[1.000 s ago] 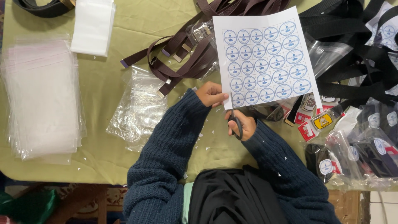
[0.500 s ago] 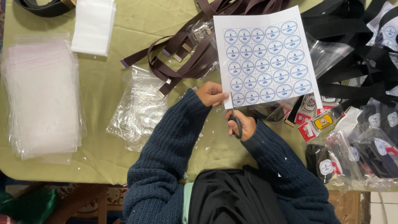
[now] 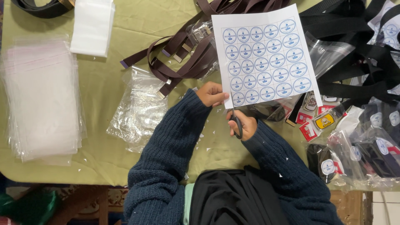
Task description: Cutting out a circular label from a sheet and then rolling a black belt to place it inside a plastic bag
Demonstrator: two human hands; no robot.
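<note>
Right in the middle, a white sheet of paper (image 3: pixel 266 58) stands out over the desk (image 3: pixel 125 37). It has rows of round blue stickers printed on it, all the same, and a plain white edge around them. The sheet is tilted a little, with its bottom left corner close to the person's body.

The left hand (image 3: pixel 212 94) holds that bottom left corner. Its fingers are closed on the edge of the paper, with the thumb on top.

The right hand (image 3: pixel 241 124) is just below the sheet. Its fingers are curled tight around the dark handles of a pair of scissors (image 3: pixel 236 123). The blades point up at the bottom edge of the paper, next to the left hand. I cannot tell if the blades are open or shut.

Both arms wear dark blue knitted sleeves (image 3: pixel 166 154).

The desk has a yellow-green cloth on it. Tiny white paper bits lie on the cloth near the hands. A pile of brown straps (image 3: pixel 183 54) lies behind the sheet, and black straps (image 3: pixel 358 50) lie to the right. On the left sits a flat stack of clear plastic bags (image 3: pixel 39 96), and a crumpled clear bag (image 3: pixel 139 108) lies near the left sleeve. On the right are small bags with round stickers (image 3: pixel 362 154) on them, and some red and yellow tags (image 3: pixel 318 121).
</note>
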